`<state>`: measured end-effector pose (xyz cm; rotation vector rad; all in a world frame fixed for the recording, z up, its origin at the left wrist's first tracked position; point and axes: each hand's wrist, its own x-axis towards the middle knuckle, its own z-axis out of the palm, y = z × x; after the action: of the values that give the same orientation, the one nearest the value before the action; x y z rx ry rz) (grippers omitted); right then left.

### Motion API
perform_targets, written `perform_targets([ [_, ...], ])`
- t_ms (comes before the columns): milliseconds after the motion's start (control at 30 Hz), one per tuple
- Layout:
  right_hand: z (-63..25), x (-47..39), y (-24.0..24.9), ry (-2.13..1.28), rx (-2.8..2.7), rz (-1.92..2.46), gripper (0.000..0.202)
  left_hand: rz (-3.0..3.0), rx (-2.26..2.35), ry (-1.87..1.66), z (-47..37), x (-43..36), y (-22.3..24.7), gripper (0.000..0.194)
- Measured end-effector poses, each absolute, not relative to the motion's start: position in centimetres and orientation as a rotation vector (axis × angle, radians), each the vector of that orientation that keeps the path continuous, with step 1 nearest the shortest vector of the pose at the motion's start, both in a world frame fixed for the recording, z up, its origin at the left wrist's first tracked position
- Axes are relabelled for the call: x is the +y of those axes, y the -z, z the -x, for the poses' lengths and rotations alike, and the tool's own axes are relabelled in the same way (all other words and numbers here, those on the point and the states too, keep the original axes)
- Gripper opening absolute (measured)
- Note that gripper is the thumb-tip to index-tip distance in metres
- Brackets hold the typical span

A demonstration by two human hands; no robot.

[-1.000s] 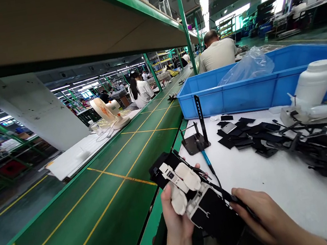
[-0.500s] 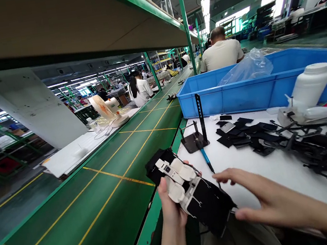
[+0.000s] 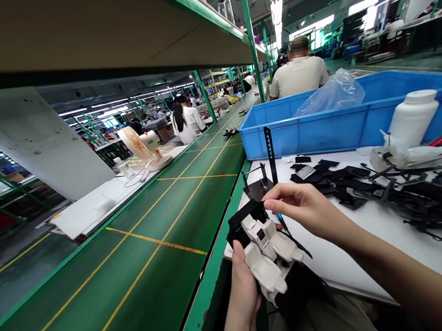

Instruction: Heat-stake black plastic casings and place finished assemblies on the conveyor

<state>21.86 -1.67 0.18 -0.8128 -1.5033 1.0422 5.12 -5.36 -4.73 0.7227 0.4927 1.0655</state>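
My left hand (image 3: 242,282) is wrapped round a black and white assembly (image 3: 267,259) with white seat-shaped parts, its thumb on the near left side. At the assembly's upper right corner, the thumb and fingers of my right hand (image 3: 297,206) are pinched together on its black edge; whether a small part is between them is hidden. Behind my right hand stands a black stand (image 3: 270,152) with an upright slotted bar. A blue-handled tool leans there, mostly covered by my fingers.
Black pieces (image 3: 335,175) lie piled on the white table (image 3: 324,261). Behind them are a blue bin (image 3: 295,134) with a clear bag and a white bottle (image 3: 415,118). A green belt (image 3: 137,274) runs along the left, with a fan (image 3: 142,147) beyond. People sit farther away.
The assembly has turned more upright and shifted right with my left hand. My right hand has moved from its lower right end to its upper corner and closed.
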Motion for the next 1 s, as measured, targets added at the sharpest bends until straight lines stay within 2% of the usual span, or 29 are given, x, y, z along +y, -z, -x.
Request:
perform_targets([
  [167,-21.9,-0.9,0.2,-1.353,-1.394,0.666,0.021,-0.751,0.425,-1.040,-4.2,-5.2,5.4,0.068],
  [300,-21.8,-0.5,0.7,-1.607,-1.350,0.577,0.028,-0.734,0.429,-0.997,-3.7,-4.9,5.5,0.067],
  [767,-20.9,0.0,1.6,-1.538,-1.342,0.577,0.029,-0.771,0.549,-0.966,-3.3,-4.1,5.1,0.069],
  [1000,-21.3,-0.6,1.4,-1.602,-1.268,0.553,0.028,-0.703,0.619,-0.950,-3.9,-5.0,3.3,0.070],
])
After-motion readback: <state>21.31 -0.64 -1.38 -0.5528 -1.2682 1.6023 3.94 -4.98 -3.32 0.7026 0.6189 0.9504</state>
